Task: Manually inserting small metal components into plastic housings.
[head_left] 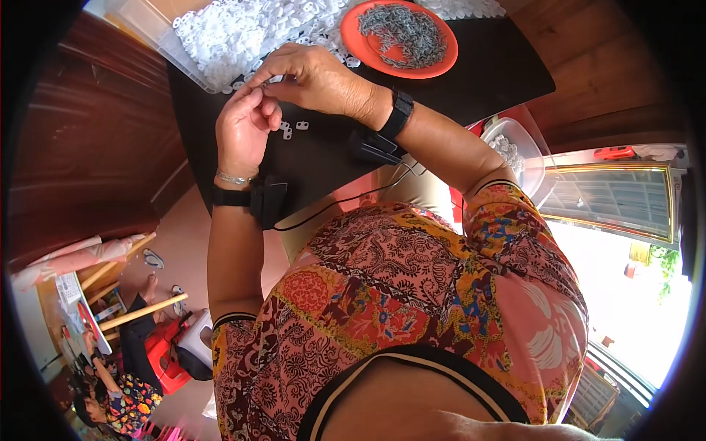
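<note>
- Left hand (244, 128) and right hand (318, 77) meet, fingers half curled; cannot tell what they hold.
- White pieces (246, 37) heap far left.
- Orange plate (413, 72), far right on table (493, 81).

held piece (265, 85): too small | white pile (246, 37): top cut off

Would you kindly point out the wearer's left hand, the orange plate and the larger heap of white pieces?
Left hand (243, 138): head view, middle of the hand.
Orange plate (351, 38): head view, left rim.
Larger heap of white pieces (237, 31): head view, near its middle.
</note>
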Demonstrator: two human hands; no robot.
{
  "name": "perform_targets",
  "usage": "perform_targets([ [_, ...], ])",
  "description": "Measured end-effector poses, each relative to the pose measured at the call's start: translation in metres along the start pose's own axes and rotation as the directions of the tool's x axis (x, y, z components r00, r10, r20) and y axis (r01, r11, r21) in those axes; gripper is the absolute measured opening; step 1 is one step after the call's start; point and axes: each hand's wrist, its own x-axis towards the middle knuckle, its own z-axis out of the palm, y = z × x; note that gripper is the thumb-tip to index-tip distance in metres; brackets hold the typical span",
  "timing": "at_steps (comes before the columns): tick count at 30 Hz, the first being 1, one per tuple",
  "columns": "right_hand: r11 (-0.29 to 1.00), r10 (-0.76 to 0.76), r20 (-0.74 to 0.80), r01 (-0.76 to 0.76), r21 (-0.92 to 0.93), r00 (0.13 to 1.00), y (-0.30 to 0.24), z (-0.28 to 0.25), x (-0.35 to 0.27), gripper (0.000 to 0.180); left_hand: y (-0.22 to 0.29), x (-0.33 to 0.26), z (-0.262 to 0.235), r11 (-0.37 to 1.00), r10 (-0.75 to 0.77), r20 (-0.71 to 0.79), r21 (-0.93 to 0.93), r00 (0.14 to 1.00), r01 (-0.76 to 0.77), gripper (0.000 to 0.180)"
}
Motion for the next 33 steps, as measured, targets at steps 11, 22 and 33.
perform_targets([
  [11,0.804,0.171,0.215,-0.01,-0.595,0.962,0.097,-0.116,-0.016,0.025,-0.002,-0.003,0.015,0.931,0.204,-0.159,0.338,0.966,-0.141,0.016],
  [22,0.692,0.278,0.451,0.149,-0.707,0.848,0.086,-0.155,-0.064,0.028,-0.003,-0.004,0.018,0.909,0.212,-0.192,0.399,0.958,-0.121,0.016],
  [33,0.688,0.404,0.256,-0.107,-0.718,0.878,0.078,-0.144,-0.042,0.015,-0.003,-0.005,0.011,0.892,0.171,-0.164,0.446,0.971,-0.081,0.016],
])
